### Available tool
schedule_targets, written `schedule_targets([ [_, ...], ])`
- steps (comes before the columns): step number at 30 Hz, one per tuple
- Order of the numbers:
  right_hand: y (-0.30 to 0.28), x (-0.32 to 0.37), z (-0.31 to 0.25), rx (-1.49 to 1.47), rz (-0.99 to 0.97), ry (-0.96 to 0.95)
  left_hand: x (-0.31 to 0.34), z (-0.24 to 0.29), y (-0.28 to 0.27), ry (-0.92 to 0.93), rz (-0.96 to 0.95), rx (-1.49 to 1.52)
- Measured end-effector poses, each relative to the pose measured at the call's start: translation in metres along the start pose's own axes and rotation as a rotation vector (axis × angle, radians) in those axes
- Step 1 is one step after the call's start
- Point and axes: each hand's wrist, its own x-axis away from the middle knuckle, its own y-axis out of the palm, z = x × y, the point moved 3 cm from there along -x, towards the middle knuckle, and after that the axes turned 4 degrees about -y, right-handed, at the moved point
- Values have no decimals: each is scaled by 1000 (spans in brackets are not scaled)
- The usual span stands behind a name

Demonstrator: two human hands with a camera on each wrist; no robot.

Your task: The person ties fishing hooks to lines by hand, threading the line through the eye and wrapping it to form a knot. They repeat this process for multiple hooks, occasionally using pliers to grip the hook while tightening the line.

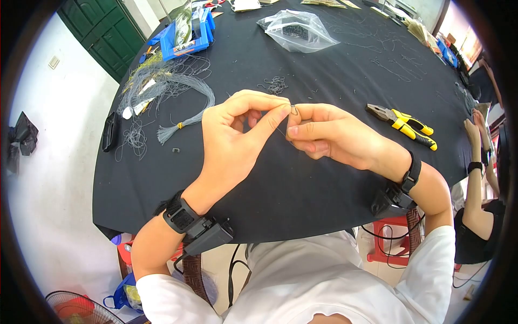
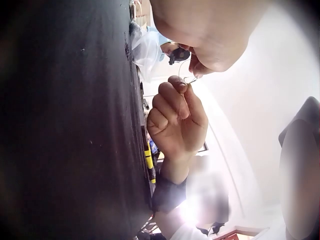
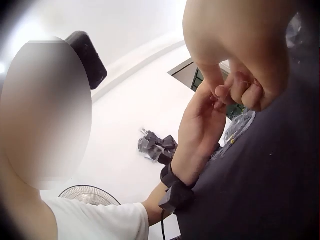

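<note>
a tiny metal hook [image 1: 294,110], slim, shiny and rounded at its bend, is held above the black-covered tabletop [image 1: 302,194], right where two sets of fingertips meet. the left hand [image 1: 229,132] pinches its straight end between thumb and forefinger. the right hand [image 1: 340,132], fingers curled in, pinches a hair-thin line [image 2: 180,107] that loops beside the hook; where the two join is too small to tell.
</note>
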Motion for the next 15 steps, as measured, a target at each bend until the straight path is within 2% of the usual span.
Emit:
schedule_targets([
  [8, 5, 7, -7, 106, 76, -66, -2, 4, -3, 79, 81, -135],
  [15, 23, 22, -36, 891, 168, -506, -3, 11, -1, 150, 62, -241],
])
